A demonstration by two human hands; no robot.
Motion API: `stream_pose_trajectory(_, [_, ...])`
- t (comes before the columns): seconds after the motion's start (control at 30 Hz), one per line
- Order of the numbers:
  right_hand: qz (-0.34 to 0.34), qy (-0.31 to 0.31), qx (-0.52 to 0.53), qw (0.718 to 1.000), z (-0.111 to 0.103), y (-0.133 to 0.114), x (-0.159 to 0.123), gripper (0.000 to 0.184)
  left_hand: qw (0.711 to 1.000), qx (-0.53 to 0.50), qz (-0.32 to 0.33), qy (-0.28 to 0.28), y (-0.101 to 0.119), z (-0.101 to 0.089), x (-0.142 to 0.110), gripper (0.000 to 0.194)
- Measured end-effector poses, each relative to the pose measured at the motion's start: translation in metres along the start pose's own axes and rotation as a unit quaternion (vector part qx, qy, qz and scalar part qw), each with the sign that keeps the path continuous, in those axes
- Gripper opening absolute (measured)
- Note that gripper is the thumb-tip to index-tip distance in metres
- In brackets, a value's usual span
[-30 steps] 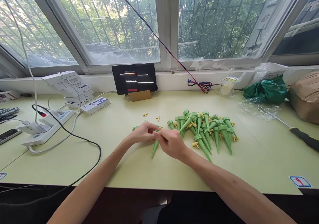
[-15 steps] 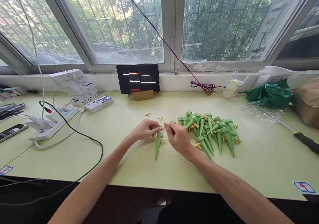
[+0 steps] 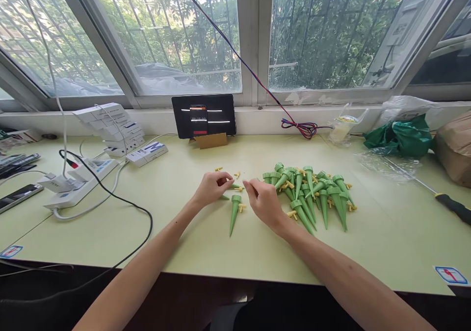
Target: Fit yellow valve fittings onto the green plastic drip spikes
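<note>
My left hand (image 3: 214,188) is closed in a pinch, low over the table. Green tapered pieces show beside and under its fingers, one a plant watering spike (image 3: 235,186) pointing right. Whether the fingers grip it is hidden. A small yellow valve (image 3: 238,189) lies between my hands. My right hand (image 3: 264,201) is closed with thumb and forefinger together; anything in the pinch is too small to make out. Just below the hands lies a green watering spike (image 3: 234,216) with a yellow valve on its side, tip toward me.
Right of my right hand is a pile of green spikes (image 3: 324,196) with yellow valves. Loose yellow valves (image 3: 219,169) lie behind my left hand. A tablet (image 3: 204,116) stands at the back. Left are a power strip (image 3: 81,186) and cable; right, a screwdriver (image 3: 452,207).
My left hand has drawn slightly left and away from my right hand, uncovering green pieces beside its fingers. My right hand has barely moved.
</note>
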State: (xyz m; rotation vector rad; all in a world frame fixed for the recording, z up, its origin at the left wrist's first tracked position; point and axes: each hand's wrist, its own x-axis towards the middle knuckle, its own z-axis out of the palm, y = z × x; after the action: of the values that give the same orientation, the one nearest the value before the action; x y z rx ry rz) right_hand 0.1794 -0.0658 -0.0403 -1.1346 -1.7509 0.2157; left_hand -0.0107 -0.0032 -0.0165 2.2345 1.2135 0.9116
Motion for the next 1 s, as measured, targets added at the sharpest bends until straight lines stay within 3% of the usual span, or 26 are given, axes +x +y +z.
stream_pose_trajectory(0.1, [0.004, -0.005, -0.005, 1.000, 0.0004, 0.0009, -0.0004, 0.046, 0.998, 0.034, 0.051, -0.031, -0.0025, 0.0029, 0.0000, 0.022])
stream_pose_trajectory(0.3, [0.008, -0.011, -0.004, 1.000, 0.0010, 0.0015, -0.0007, 0.045, 0.992, 0.064, 0.085, -0.073, -0.0068, 0.0028, 0.0019, 0.021])
stream_pose_trajectory(0.6, [0.015, -0.023, -0.006, 1.000, 0.0004, 0.0002, -0.0015, 0.046, 0.988, 0.078, 0.078, -0.112, -0.0088, 0.0050, -0.0014, 0.031])
stream_pose_trajectory(1.0, [0.016, -0.030, 0.000, 0.999, 0.0019, 0.0003, -0.0018, 0.042, 0.987, 0.096, 0.072, -0.107, -0.0049, 0.0034, -0.0015, 0.026])
